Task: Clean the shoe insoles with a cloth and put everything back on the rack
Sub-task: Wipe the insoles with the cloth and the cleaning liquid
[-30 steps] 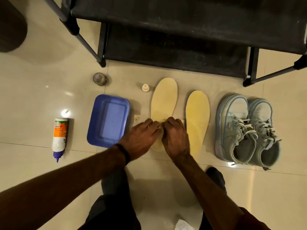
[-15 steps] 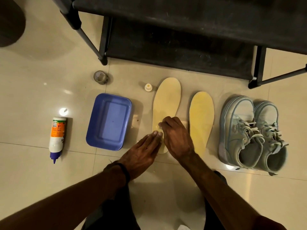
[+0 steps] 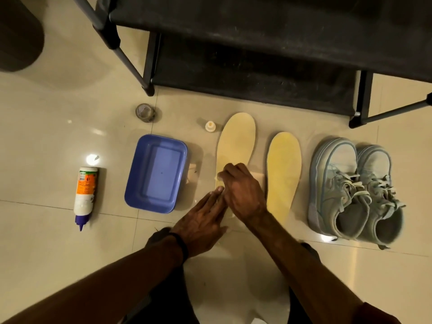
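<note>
Here I see the left insole (image 3: 237, 141) lying flat on the tiled floor (image 3: 46, 136), toe end pointing toward the shoe rack (image 3: 257, 54). My right hand (image 3: 243, 192) sits on its middle with the fingers curled down against it; a pale edge shows under the fingertips, likely the cloth, but I cannot tell for sure, so I cannot say what that grip is clamped on. My left hand (image 3: 201, 223) lies flat at the heel end, fingers straight and together, pressing the insole to the floor, its fingertips touching the right hand.

Just beside, to the right, the second insole (image 3: 284, 174) lies parallel, apart from the first. Farther right stands a pair of grey-blue sneakers (image 3: 353, 192), side by side and touching, laces loose.

To the left of the worked insole sits a blue plastic tub (image 3: 156, 174). A small white cap (image 3: 210, 126) stands near the insole's toe, and a round drain cover (image 3: 145, 112) lies near the rack's leg. Well off to the left a white bottle (image 3: 85, 195) with an orange label lies on its side, purple nozzle pointing toward me.
</note>
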